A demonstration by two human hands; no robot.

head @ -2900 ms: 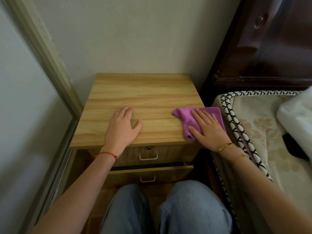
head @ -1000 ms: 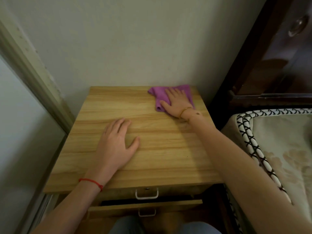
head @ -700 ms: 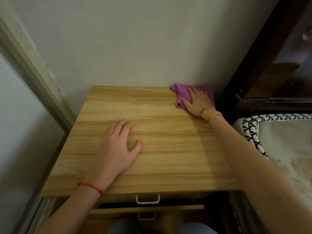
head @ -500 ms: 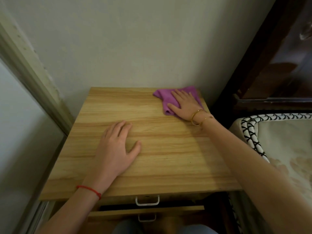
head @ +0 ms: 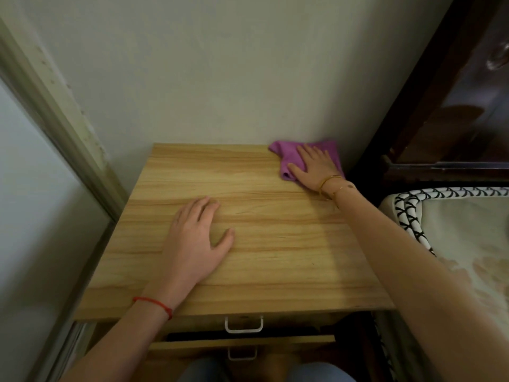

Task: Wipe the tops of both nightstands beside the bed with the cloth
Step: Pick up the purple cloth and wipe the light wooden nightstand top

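A light wooden nightstand (head: 275, 244) stands against the wall in front of me. A purple cloth (head: 283, 154) lies at the back right corner of its top. My right hand (head: 314, 168) presses flat on the cloth, fingers spread toward the wall, and hides much of it. My left hand (head: 192, 244) rests palm down on the bare wood at the left middle of the top, holding nothing.
The bed's mattress (head: 454, 244) with black-and-white piping lies to the right, and the dark wooden headboard (head: 440, 119) stands behind it. A wall and a door frame (head: 55, 128) close in the left. The lower drawer (head: 242, 343) stands slightly open above my knees.
My right hand has swept the cloth back and forth along the back edge and now holds it in the back right corner. My left hand has stayed put.
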